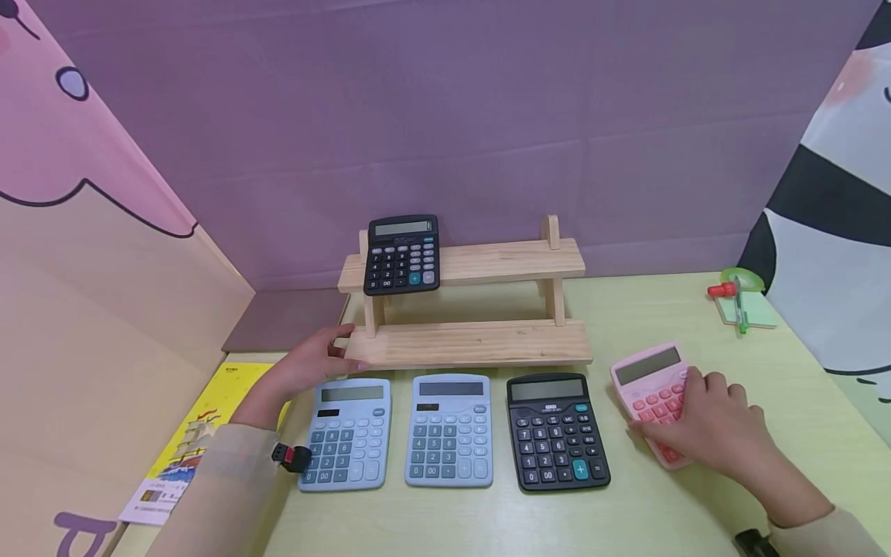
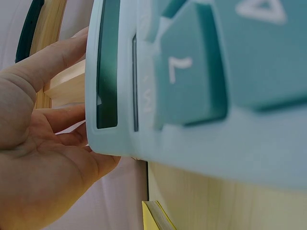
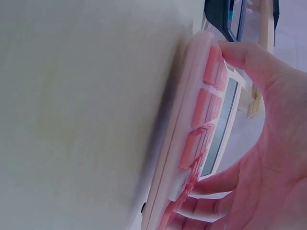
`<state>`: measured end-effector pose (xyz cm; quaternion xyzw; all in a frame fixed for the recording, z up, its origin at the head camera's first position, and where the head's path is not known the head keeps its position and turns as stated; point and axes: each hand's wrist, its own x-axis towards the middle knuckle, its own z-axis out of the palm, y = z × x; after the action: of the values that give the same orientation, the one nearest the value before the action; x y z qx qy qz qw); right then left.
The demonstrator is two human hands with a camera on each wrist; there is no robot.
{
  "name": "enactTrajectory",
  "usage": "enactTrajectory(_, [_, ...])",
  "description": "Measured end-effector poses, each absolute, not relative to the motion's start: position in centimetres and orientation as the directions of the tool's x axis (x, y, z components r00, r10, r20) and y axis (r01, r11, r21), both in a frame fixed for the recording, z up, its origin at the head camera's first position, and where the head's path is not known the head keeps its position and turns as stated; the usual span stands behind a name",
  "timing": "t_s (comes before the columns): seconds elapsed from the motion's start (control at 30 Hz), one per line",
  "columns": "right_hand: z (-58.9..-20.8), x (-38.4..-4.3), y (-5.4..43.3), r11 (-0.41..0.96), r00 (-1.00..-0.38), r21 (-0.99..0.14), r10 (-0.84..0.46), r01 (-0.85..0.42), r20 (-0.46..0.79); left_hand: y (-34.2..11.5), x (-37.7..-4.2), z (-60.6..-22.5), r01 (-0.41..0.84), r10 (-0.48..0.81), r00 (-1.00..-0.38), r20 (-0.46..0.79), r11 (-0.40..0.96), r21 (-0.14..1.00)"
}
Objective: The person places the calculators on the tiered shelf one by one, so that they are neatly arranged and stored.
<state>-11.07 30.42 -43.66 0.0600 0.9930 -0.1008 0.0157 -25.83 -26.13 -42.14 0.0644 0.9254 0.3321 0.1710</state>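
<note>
My left hand (image 1: 302, 373) grips the left end of a two-tier wooden shelf (image 1: 473, 346), thumb at the front of the lower board and fingers toward the back. In the left wrist view a light blue calculator (image 2: 192, 143) hides part of that grip. Over on the right, my right hand (image 1: 727, 425) holds a pink calculator (image 1: 647, 379) by its two sides, thumb on the left edge. The right wrist view shows this calculator (image 3: 189, 124) close to the table, slightly tilted. On the upper board leans a black calculator (image 1: 402, 255).
In front of the shelf lie two light blue calculators (image 1: 348, 433) (image 1: 448, 429) and a black one (image 1: 557, 433). A yellow booklet (image 1: 209, 418) is under my left forearm. Back right are a green notepad (image 1: 759, 309), a pen (image 1: 741, 309) and a red item (image 1: 722, 290).
</note>
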Motion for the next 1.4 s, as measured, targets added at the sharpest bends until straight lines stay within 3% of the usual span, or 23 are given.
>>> enactTrajectory(0.83, [-40.4,-13.1,27.1,0.961,-0.993,-0.264,0.098,0.077,0.065,-26.2,-25.9,-42.3,0.007,0.228,-0.936,-0.268,0.774,0.633])
enactTrajectory(1.4, [-35.5,-15.0,23.4,0.965,-0.989,-0.263,0.034,-0.005,0.143,-26.3,-26.0,-42.3,-0.013,0.216,-0.933,-0.287,0.779,0.627])
